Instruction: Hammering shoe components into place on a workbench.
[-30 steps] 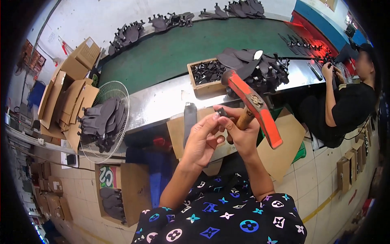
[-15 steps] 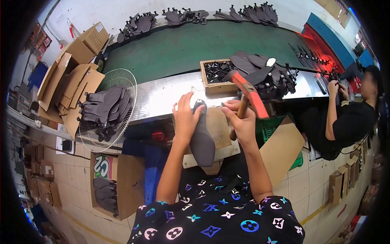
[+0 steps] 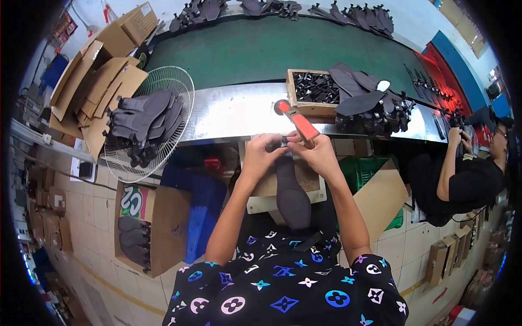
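A dark grey shoe sole lies lengthwise before me on a small work block, its wide end toward my body. My left hand is closed in a pinch at the sole's narrow far end, around a small dark piece. Opposite it, my right hand has thumb and fingertips meeting at the same spot. Tucked in that right hand is a hammer with a red head, which points up and away over the bench edge. The fingers partly hide the small piece and the hammer's handle.
Beyond my hands, a wooden box of small black parts stands on the metal bench, beside piled soles. A wire fan guard holds more soles at left. A green belt runs behind. At right sits a co-worker.
My hands have come together at the sole's narrow end; before, they were apart. The hammer has turned and sits farther left relative to the parts box. The sole's wide end has shifted nearer my body.
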The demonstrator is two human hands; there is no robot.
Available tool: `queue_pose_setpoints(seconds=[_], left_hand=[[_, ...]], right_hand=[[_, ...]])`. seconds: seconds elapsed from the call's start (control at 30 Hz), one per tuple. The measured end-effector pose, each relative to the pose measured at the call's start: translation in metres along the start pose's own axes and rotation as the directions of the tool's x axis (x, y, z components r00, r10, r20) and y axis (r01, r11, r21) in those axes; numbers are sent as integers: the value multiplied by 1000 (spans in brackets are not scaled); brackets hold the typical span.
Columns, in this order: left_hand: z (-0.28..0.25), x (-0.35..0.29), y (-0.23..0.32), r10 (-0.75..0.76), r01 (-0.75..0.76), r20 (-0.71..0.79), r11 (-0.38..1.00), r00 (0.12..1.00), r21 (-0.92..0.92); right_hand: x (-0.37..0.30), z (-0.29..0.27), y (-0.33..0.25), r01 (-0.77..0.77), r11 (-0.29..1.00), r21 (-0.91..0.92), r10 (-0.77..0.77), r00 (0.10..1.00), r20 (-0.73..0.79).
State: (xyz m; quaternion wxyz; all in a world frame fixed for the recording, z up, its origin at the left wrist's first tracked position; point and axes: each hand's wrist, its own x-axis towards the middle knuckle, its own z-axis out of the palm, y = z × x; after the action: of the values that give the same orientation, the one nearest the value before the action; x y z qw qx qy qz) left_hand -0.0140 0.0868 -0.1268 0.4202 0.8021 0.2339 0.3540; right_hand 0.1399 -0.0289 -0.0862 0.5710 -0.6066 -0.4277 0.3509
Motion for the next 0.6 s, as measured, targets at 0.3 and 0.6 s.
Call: queue_pose_setpoints(seconds=[0.3,0.6], left_hand=[[-12,2,2,-23,28,97,998,995,-54],[-11,6,-1,-77,126,182,953,980,-277]], right_hand=[[-6,4,-20,285,847,-449,-277,957,85],[-53,7,-64,16,994,-112,-27,995,-99]])
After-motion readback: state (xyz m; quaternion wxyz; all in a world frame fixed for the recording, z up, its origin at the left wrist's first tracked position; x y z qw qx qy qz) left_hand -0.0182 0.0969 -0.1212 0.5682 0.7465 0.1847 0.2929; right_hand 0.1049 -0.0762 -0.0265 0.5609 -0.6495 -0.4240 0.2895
